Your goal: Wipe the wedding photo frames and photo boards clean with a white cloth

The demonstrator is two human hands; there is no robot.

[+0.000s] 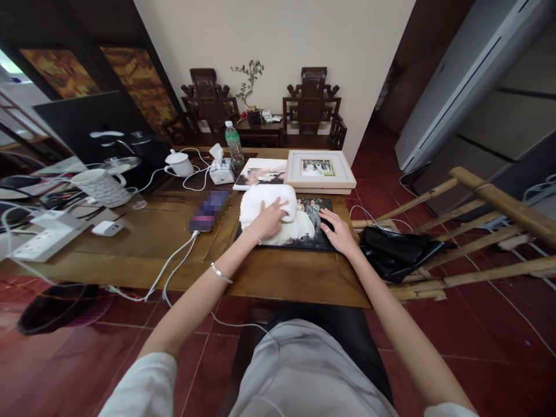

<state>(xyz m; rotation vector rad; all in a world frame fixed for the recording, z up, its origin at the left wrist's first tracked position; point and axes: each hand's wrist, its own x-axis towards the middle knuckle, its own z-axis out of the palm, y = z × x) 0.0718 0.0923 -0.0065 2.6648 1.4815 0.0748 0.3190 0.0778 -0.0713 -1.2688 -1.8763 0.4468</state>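
Note:
My left hand (270,220) lies on top of a folded white fluffy cloth (251,204), its fingers spread and pressing down. Beneath the cloth is a large photo panel (299,229) with a dark border, showing a white gown and a person in a grey suit; the cloth covers its upper left part. At the panel's right edge rests my right hand (337,230), fingers stretched out and touching the surface, with nothing gripped. Just behind are a flat photo print (260,172) and a pale picture frame (345,171) holding a small photo.
On the wooden table (152,231) stand a phone (209,209) with a charging cable, a tissue box (222,172), a green-labelled bottle (233,143), a lidded cup (179,164), a patterned mug (102,186) and a power strip (46,240). A black bag (391,252) lies on a bamboo chair at right.

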